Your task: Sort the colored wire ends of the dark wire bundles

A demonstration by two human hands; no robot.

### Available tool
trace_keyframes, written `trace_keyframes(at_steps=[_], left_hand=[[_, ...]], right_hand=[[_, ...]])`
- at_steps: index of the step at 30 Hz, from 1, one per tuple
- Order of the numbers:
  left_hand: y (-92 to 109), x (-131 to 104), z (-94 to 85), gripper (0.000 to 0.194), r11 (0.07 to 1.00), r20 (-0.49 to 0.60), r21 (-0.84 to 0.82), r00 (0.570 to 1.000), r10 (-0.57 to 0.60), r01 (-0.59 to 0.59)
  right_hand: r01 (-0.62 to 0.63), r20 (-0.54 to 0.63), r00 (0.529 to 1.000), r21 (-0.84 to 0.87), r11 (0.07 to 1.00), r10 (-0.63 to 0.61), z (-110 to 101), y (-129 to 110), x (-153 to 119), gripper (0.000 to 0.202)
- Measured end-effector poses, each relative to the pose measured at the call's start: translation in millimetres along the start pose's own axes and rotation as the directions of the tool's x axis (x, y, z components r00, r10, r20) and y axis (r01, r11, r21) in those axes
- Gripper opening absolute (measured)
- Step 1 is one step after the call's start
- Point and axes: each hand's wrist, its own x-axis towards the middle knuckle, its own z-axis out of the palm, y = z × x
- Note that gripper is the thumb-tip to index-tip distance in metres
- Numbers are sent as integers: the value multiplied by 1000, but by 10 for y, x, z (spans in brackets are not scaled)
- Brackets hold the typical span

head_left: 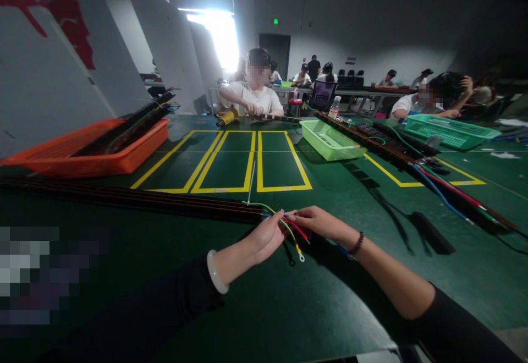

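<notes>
- The green table (289,319) carries everything; yellow-outlined rectangles (223,190) lie beyond the work, and an orange basket (94,168) sits at the far left.
- The long dark strip (136,201) runs across from the left side, its right end just beside the hands; the wires (292,232) lie at that end, within the fingers.
- The left hand (267,236) grips the wires, thumb on top — its fingers underneath are partly hidden.
- The right hand (319,221) comes in from the other side, fingertips seemingly pinched on the red wires (300,231); the exact contact is covered.
- The step in hand looks like gathering or sorting the loose ends at the strip's end.
- A pale cable tie (251,181) sticks up from near that end, its tail long and uncut.
- The next move, I judge, calls for a steady left grip and light right fingertips, so the ends lie together without crossing.
- Smallest is the ring terminal (302,257) on the yellow-green wire, hanging free below the fingers — easy to snag.
</notes>
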Motion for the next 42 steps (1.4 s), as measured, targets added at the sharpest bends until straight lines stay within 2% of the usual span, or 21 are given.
trace_keyframes(at_steps=[3,6,8,10,14,17,18,20,22,24,30,32,35,37,39,42], left_hand=[[13,-13,-14,36,999,45,40,998,-33,31],[27,-34,-22,44,987,68,119,991,-118,109],[35,-39,-18,44,984,80,123,987,-140,130],[42,-32,-7,39,992,60,67,992,-108,104],[41,-8,9,28,996,-39,-66,998,-56,54],[28,-3,4,23,994,-64,-100,996,-54,47],[23,-2,1,22,994,-60,-96,997,-56,50],[13,0,-7,21,995,-45,-82,998,-51,48],[6,5,-15,20,997,-38,-77,999,-31,28],[2,10,-22,17,996,-44,-84,999,-11,7],[7,12,-30,16,994,-88,-110,996,-19,9],[8,16,-29,17,993,-100,-117,995,-20,9],[13,24,-26,20,992,-114,-126,993,-38,23],[22,26,-24,21,991,-112,-131,992,-54,39],[30,26,-26,21,990,-107,-137,992,-61,46],[28,25,-35,17,992,-92,-115,994,-56,46]], right_hand=[[-42,167,986,351,936,-18,55,11,-24,36],[-155,320,947,548,822,-34,118,32,-24,33],[-175,317,948,596,784,-29,155,38,-12,31],[-140,231,973,592,793,-1,183,35,7,30],[-73,23,997,398,915,70,215,24,46,30],[-16,-154,988,53,998,24,235,6,51,33],[-1,-211,977,-94,996,-19,246,-8,46,34],[19,-280,951,-368,930,-130,274,-47,32,32],[32,-283,933,-550,835,-222,309,-94,18,26],[27,-260,930,-656,754,-259,341,-133,6,23],[-6,-234,923,-803,596,-305,339,-164,-59,21],[-13,-266,893,-822,569,-364,293,-185,-99,20],[42,-297,799,-840,541,-523,206,-227,-152,19],[124,-239,762,-858,499,-601,164,-241,-168,18],[190,-141,770,-880,435,-623,153,-234,-169,20],[214,-43,791,-915,342,-611,194,-217,-165,23]])
